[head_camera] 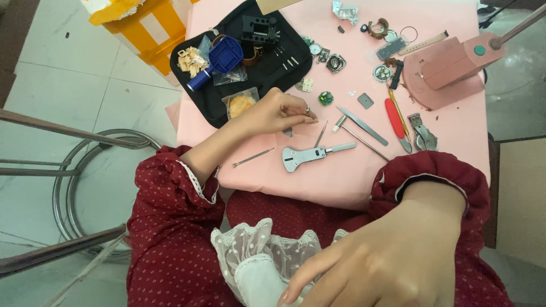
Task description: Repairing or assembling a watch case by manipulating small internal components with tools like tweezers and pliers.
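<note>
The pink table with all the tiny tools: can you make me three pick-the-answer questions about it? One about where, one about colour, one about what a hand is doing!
1. Where is the black tool tray?
A. upper left of the pink cloth
B. on the floor
C. in the lap

2. What colour is the handle of the tool beside the tweezers?
A. green
B. red
C. white

3. What is the left hand doing?
A. lying flat
B. pinching something small
C. holding a cup

Answers: A, it lies there; B, it is red; B, its fingertips meet above the cloth.
</note>
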